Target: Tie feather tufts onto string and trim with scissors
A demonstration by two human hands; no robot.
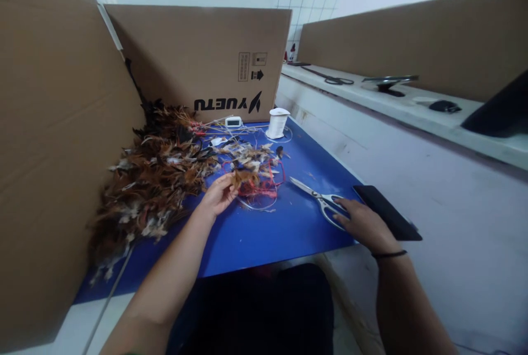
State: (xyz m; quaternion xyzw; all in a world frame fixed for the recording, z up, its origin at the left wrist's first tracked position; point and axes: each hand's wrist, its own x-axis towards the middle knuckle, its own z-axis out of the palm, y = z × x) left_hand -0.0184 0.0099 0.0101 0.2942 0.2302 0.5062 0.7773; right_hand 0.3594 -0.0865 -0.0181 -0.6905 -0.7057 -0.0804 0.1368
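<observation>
My left hand [220,194] pinches a small brown feather [244,179] above the middle of the blue table. My right hand [363,224] has its fingers at the handles of the metal scissors [315,194], whose blades point left and away from me over the table. Red string [259,189] lies tangled just past my left hand. Pale loose feathers [251,154] are scattered behind the string. A big heap of brown feathers [165,173] fills the left side of the table.
The blue table [264,239] has a white cup-like container [278,123] and a small digital device [233,122] at its back. A black phone-like slab [388,212] lies at the right edge. Cardboard [206,58] stands behind and left; a ledge [371,96] runs along the right.
</observation>
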